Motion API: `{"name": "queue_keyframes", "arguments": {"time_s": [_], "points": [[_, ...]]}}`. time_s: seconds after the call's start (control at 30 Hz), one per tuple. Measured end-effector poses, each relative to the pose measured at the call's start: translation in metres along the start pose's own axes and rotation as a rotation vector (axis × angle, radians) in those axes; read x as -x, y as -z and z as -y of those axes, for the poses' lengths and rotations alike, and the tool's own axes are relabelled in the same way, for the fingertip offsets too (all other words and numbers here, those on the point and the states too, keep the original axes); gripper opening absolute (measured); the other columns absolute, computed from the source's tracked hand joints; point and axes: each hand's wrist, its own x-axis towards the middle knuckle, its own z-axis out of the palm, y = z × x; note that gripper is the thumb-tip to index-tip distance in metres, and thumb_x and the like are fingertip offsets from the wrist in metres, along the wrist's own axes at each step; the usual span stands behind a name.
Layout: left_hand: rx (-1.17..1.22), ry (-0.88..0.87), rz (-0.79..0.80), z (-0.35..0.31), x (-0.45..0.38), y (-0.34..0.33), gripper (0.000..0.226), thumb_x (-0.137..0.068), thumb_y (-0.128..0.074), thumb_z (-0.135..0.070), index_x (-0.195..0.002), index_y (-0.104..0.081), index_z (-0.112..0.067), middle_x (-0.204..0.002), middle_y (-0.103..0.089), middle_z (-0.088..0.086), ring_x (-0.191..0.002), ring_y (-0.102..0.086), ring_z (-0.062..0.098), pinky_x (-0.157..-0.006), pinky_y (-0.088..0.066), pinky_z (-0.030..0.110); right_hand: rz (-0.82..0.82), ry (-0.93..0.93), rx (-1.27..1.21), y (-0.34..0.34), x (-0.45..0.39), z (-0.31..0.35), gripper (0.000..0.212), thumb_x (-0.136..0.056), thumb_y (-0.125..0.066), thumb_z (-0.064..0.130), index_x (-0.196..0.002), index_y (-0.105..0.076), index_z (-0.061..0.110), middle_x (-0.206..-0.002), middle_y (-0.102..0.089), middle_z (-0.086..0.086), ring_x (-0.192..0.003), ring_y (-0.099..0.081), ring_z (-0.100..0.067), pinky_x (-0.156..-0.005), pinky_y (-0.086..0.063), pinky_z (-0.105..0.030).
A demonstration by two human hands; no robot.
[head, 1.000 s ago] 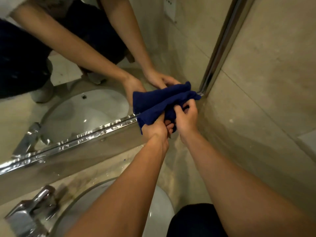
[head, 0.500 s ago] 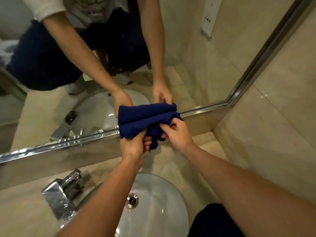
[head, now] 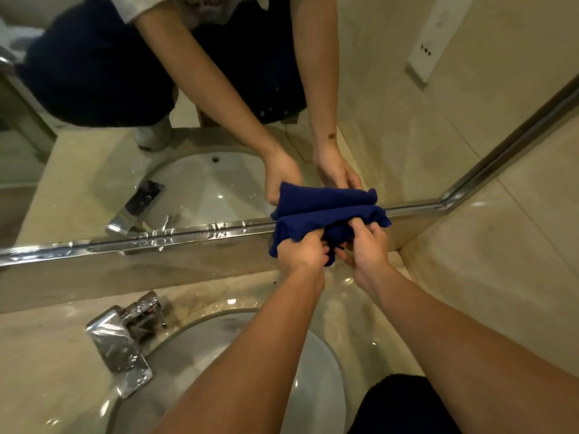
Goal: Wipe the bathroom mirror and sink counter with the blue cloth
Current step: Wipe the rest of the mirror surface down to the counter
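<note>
Beige counter point(head: 360, 311), blue cloth point(head: 316, 225) seemingly on mirror point(head: 391, 145) edge — both hands gripping it, as before.

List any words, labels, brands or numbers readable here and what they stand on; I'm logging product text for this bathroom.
No text can be read.
Reflected shirt print: a graphic cut off at the frame's top, no letters legible.
Wall plate in the mirror: only small dark dots, no marking.
Faucet, blue cloth, mirror's chrome frame: no brand or label visible.
</note>
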Motion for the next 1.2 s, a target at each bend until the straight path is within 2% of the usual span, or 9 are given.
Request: {"name": "queue_keyframes", "arguments": {"time_s": [0.13,0.33,0.5,0.6,0.73,0.87,1.0,1.13,1.2], "points": [[-0.016,-0.006,-0.023,-0.010,-0.003,0.022,0.013,-0.079,-0.076,-0.019,-0.088,-0.069,-0.013,-0.085,-0.074,0.008,-0.076,-0.069,0.021,-0.071,-0.059,0.038,0.063,-0.100,-0.035,-0.015,0.010,-0.001,0.016,-0.094,-0.054,0.018,-0.110,-0.058,0.019,-0.096,-0.070,-0.005,-0.083,-0.069,-0.019,-0.069,-0.058,-0.035],[-0.001,-0.029,-0.019,-0.045,-0.002,0.083,0.012,-0.086,-0.071,-0.008,-0.079,-0.064,-0.013,-0.073,-0.068,0.003,-0.064,-0.063,0.012,-0.052,-0.052,0.021,0.135,-0.147,0.024,-0.062,0.039,-0.019,0.014,-0.092,-0.057,0.018,-0.105,-0.059,0.019,-0.097,-0.071,-0.008,-0.088,-0.069,-0.022,-0.062,-0.056,-0.034],[0.022,-0.048,-0.050,-0.063,-0.001,0.123,0.007,-0.090,-0.066,-0.008,-0.091,-0.063,-0.014,-0.084,-0.069,0.004,-0.075,-0.066,0.013,-0.060,-0.052,0.023,0.285,-0.290,0.053,-0.091,0.056,-0.025,0.011,-0.093,-0.056,0.016,-0.103,-0.055,0.019,-0.093,-0.069,-0.007,-0.087,-0.069,-0.022,-0.067,-0.057,-0.037],[-0.014,-0.066,-0.072,-0.064,0.000,0.124,0.007,-0.091,-0.067,-0.013,-0.096,-0.064,-0.015,-0.085,-0.069,0.004,-0.074,-0.067,0.013,-0.060,-0.054,0.023,0.255,-0.300,0.070,-0.098,0.055,-0.020,0.013,-0.093,-0.054,0.012,-0.106,-0.052,0.015,-0.086,-0.064,-0.007,-0.076,-0.065,-0.022,-0.069,-0.056,-0.040],[0.020,-0.058,-0.124,-0.056,0.008,0.106,0.003,-0.093,-0.064,-0.015,-0.091,-0.062,-0.016,-0.088,-0.068,0.007,-0.077,-0.065,0.015,-0.073,-0.056,0.030,0.306,-0.366,0.160,-0.085,0.047,-0.006,0.012,-0.094,-0.055,0.009,-0.106,-0.052,0.011,-0.082,-0.059,-0.009,-0.073,-0.061,-0.022,-0.065,-0.053,-0.037],[0.041,-0.071,-0.142,-0.042,0.010,0.080,0.003,-0.092,-0.065,-0.014,-0.091,-0.062,-0.014,-0.086,-0.068,0.006,-0.075,-0.066,0.014,-0.062,-0.056,0.025,0.295,-0.397,0.141,-0.066,0.031,0.004,0.004,-0.092,-0.057,0.008,-0.093,-0.054,0.009,-0.081,-0.059,-0.010,-0.072,-0.061,-0.023,-0.066,-0.054,-0.036],[0.064,-0.054,-0.105,-0.039,0.011,0.073,0.004,-0.093,-0.064,-0.012,-0.096,-0.063,-0.012,-0.087,-0.068,0.005,-0.076,-0.066,0.015,-0.068,-0.057,0.027,0.260,-0.414,0.111,-0.055,0.024,0.004,0.013,-0.088,-0.063,0.011,-0.082,-0.054,0.006,-0.079,-0.061,-0.012,-0.074,-0.063,-0.024,-0.066,-0.057,-0.035],[0.018,-0.084,-0.095,-0.045,0.005,0.086,0.009,-0.089,-0.067,-0.009,-0.096,-0.065,-0.013,-0.084,-0.070,0.005,-0.072,-0.067,0.016,-0.058,-0.054,0.024,0.208,-0.382,0.027,-0.065,0.034,-0.001,0.007,-0.090,-0.060,0.009,-0.090,-0.053,0.010,-0.075,-0.061,-0.008,-0.076,-0.064,-0.021,-0.066,-0.056,-0.033],[0.012,-0.090,-0.123,-0.044,0.001,0.092,0.012,-0.084,-0.071,-0.012,-0.096,-0.067,-0.014,-0.089,-0.073,0.007,-0.079,-0.068,0.022,-0.062,-0.053,0.029,0.180,-0.366,0.010,-0.073,0.039,-0.006,0.007,-0.090,-0.059,0.010,-0.094,-0.054,0.010,-0.075,-0.062,-0.007,-0.076,-0.065,-0.020,-0.064,-0.056,-0.031]]}}
